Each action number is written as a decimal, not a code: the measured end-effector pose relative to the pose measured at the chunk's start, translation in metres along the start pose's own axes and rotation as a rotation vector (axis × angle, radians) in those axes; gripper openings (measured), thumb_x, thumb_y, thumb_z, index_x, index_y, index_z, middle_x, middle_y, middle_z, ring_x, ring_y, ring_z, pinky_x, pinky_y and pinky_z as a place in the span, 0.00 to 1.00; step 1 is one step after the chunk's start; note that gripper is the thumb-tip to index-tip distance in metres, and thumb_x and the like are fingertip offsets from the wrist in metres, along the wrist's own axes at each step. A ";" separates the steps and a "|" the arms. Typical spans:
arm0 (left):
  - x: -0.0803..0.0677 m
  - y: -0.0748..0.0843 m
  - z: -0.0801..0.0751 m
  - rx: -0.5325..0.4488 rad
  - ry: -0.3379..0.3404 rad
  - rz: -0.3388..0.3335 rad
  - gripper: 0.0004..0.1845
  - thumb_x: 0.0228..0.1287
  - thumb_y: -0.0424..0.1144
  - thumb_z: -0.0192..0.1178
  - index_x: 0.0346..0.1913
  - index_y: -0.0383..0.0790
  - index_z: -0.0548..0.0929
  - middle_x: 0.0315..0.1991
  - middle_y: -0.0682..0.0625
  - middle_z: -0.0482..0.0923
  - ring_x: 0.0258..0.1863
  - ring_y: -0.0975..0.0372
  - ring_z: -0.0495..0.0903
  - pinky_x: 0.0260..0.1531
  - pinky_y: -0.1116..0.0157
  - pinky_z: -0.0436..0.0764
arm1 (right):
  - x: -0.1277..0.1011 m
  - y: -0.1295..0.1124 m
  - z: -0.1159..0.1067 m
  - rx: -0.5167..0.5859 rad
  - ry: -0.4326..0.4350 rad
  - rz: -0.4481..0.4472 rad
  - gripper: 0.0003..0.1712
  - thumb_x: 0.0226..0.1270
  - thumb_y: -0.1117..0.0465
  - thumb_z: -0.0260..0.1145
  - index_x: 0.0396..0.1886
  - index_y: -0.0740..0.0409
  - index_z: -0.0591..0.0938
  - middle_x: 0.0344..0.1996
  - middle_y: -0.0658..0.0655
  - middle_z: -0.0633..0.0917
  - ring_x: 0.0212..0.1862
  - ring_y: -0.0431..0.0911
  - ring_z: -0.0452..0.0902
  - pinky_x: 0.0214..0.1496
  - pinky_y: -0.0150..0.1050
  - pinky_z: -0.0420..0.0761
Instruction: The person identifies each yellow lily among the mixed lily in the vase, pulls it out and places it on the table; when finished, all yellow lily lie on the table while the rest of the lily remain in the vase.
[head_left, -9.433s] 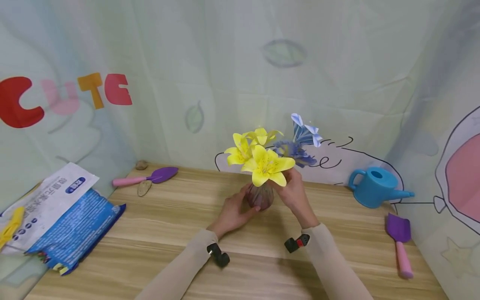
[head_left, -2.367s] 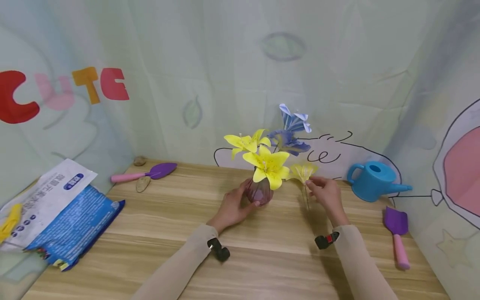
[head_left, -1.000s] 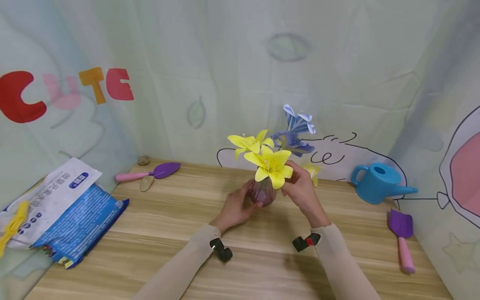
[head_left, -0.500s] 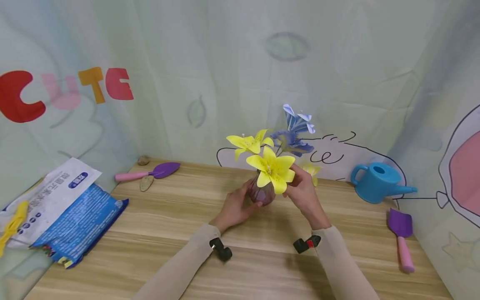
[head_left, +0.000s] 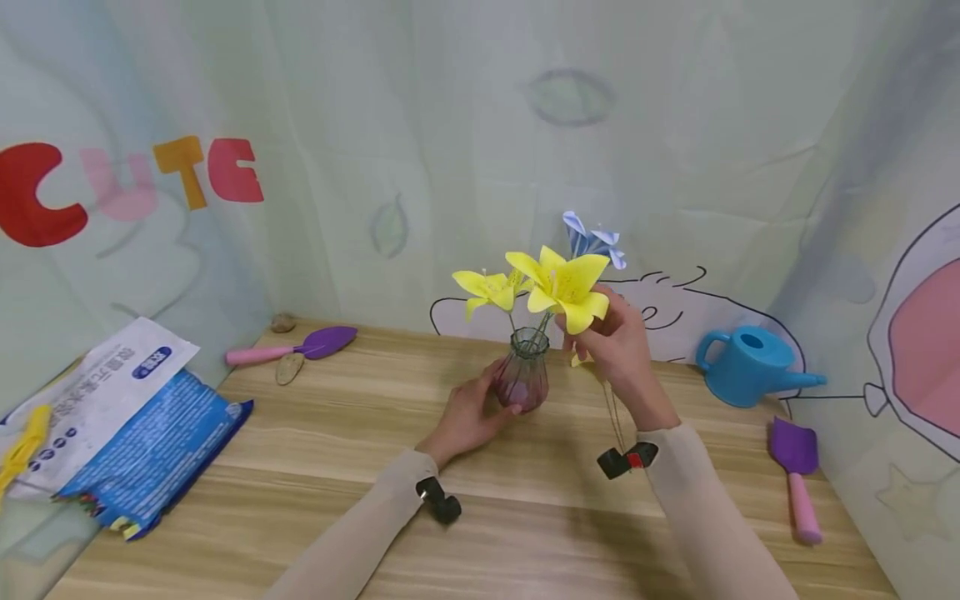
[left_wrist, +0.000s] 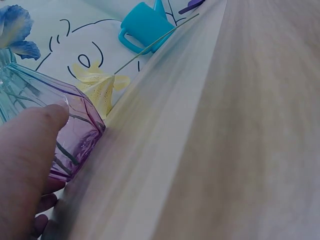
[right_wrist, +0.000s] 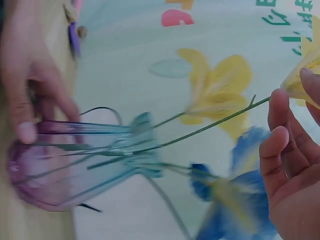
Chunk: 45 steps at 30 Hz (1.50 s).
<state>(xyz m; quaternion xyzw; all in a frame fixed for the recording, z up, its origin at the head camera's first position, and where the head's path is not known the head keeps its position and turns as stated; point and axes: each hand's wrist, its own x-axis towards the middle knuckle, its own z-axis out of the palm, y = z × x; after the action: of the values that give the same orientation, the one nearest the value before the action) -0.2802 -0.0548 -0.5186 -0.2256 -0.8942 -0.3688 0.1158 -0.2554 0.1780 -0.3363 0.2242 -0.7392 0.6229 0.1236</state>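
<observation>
Right hand (head_left: 617, 350) raised one yellow lily (head_left: 562, 287), two flowers in vase (head_left: 522, 381)

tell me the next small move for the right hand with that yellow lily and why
Probably keep lifting the yellow lily straight up: the right hand pinches it just under the bloom, its stem still runs into the vase neck, and the left hand steadies the vase.

The blue paper flower (head_left: 592, 240) sits half hidden behind the yellow lily bloom (head_left: 564, 285); the blue-and-white printed bag (head_left: 112, 433) is cut off at the left edge.
</observation>
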 end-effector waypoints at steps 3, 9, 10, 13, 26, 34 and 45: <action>-0.001 0.000 0.000 -0.013 0.000 -0.006 0.46 0.73 0.56 0.67 0.85 0.43 0.60 0.74 0.35 0.77 0.73 0.38 0.78 0.73 0.32 0.71 | 0.009 -0.014 -0.005 -0.008 0.005 -0.037 0.22 0.75 0.65 0.72 0.65 0.54 0.81 0.38 0.54 0.87 0.27 0.46 0.84 0.28 0.34 0.83; -0.001 -0.001 0.001 -0.018 -0.002 -0.019 0.46 0.72 0.55 0.68 0.85 0.42 0.60 0.75 0.35 0.76 0.74 0.39 0.77 0.72 0.31 0.70 | 0.020 -0.041 -0.015 0.041 0.051 -0.079 0.25 0.74 0.65 0.72 0.68 0.51 0.80 0.41 0.53 0.90 0.25 0.45 0.84 0.27 0.33 0.82; -0.001 0.000 0.001 -0.019 -0.004 -0.020 0.46 0.72 0.55 0.68 0.85 0.42 0.60 0.75 0.35 0.76 0.74 0.39 0.77 0.72 0.31 0.70 | 0.021 -0.045 -0.017 0.056 0.059 -0.086 0.25 0.74 0.65 0.72 0.68 0.51 0.80 0.41 0.53 0.90 0.25 0.45 0.84 0.27 0.33 0.81; -0.001 0.000 0.000 -0.018 -0.006 -0.025 0.47 0.72 0.55 0.68 0.84 0.41 0.61 0.75 0.35 0.77 0.73 0.39 0.78 0.71 0.31 0.71 | 0.023 -0.052 -0.023 0.067 0.071 -0.091 0.25 0.76 0.63 0.71 0.69 0.50 0.78 0.43 0.53 0.92 0.25 0.44 0.83 0.28 0.32 0.81; 0.001 0.003 -0.001 -0.023 -0.027 -0.051 0.47 0.72 0.58 0.66 0.85 0.43 0.60 0.76 0.36 0.75 0.74 0.40 0.77 0.72 0.32 0.70 | 0.009 -0.045 -0.046 0.037 0.131 -0.062 0.25 0.77 0.60 0.70 0.70 0.50 0.78 0.45 0.49 0.93 0.25 0.43 0.84 0.30 0.29 0.83; 0.001 0.006 -0.001 -0.024 -0.050 -0.088 0.48 0.72 0.59 0.65 0.86 0.44 0.58 0.79 0.37 0.72 0.76 0.40 0.75 0.75 0.33 0.68 | -0.015 -0.022 -0.074 0.018 0.197 0.054 0.26 0.76 0.56 0.72 0.69 0.48 0.78 0.45 0.46 0.94 0.26 0.42 0.82 0.31 0.28 0.84; 0.002 0.006 0.001 -0.013 -0.047 -0.092 0.48 0.71 0.59 0.66 0.86 0.44 0.58 0.78 0.37 0.73 0.75 0.39 0.76 0.75 0.33 0.68 | -0.048 0.008 -0.108 0.101 0.327 0.217 0.23 0.74 0.58 0.74 0.64 0.46 0.80 0.33 0.44 0.93 0.22 0.40 0.76 0.25 0.28 0.78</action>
<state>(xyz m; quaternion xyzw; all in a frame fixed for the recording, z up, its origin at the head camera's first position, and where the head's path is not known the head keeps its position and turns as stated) -0.2789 -0.0504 -0.5149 -0.1937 -0.9037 -0.3741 0.0763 -0.2281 0.2932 -0.3447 0.0451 -0.6969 0.6970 0.1628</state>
